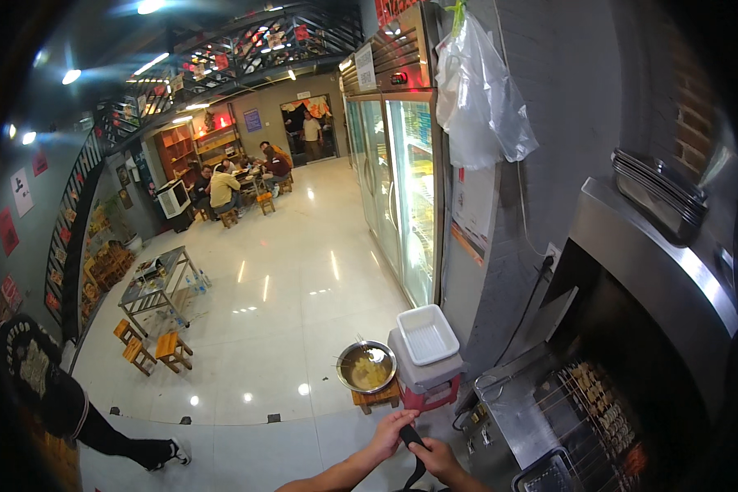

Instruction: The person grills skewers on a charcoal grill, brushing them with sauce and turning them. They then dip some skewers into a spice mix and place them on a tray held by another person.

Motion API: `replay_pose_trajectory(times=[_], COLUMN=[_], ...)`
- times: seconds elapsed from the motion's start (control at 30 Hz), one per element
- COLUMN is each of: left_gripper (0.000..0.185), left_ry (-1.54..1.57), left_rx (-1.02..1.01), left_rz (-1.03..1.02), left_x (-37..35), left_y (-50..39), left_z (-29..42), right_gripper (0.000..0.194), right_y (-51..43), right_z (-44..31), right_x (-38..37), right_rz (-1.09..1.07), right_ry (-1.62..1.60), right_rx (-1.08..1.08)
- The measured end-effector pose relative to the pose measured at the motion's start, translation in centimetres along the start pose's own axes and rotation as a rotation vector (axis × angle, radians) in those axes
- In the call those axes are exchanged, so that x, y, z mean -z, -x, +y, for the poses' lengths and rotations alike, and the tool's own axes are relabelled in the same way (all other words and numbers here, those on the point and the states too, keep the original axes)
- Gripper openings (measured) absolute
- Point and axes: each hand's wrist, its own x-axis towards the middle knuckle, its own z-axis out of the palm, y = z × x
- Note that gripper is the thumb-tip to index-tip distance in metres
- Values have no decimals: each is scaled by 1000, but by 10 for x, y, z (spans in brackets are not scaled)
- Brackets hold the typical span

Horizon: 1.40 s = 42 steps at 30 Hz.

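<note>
A black strap (pixel 413 438), wide at its upper end and curling down at its lower end, is between my two hands in front of my body. My left hand (pixel 392 434) grips its upper end, the fingertips at the top. Lower and to the right, my right hand (pixel 438 459) holds the strap with the thumb laid across it. Just beyond my hands stands a steel basin (pixel 369 390) with yellow pieces in liquid, on a wooden stool (pixel 372 401). Beside it, a white plastic tray (pixel 427 335) rests on a covered red stool (pixel 432 398).
At right is a grill with several skewers (pixel 596 400), a black tray (pixel 544 472) and a steel hood (pixel 642 249). Glass-door refrigerators (pixel 409 197) line the wall. A person in black (pixel 55 387) is at left; a metal table (pixel 160 277) and seated people (pixel 224 192) are farther off.
</note>
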Motion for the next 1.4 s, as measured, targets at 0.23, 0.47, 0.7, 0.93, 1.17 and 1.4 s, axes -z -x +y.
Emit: replay_pose_trajectory(times=[0.23,0.47,0.7,0.93,1.17,1.4], left_gripper=[38,36,21,21,24,20], left_ry=[173,65,-417,-204,131,-545], left_rx=[-87,363,334,401,480,146], left_rz=[-268,-478,-624,-314,-340,-392], left_x=[-6,-2,-2,33,9,-1], left_y=[-2,24,21,24,62,121], left_z=[29,-21,-44,-36,-25,-29], right_gripper=[28,22,18,27,33,20], right_y=[8,8,-4,8,40,81], right_z=[-15,-21,-13,-5,5,16], right_x=[9,32,48,34,21,-2], right_rz=[168,462,549,595,489,597], right_ry=[203,36,-470,-290,-39,-106], right_rx=[100,140,96,53,239,178])
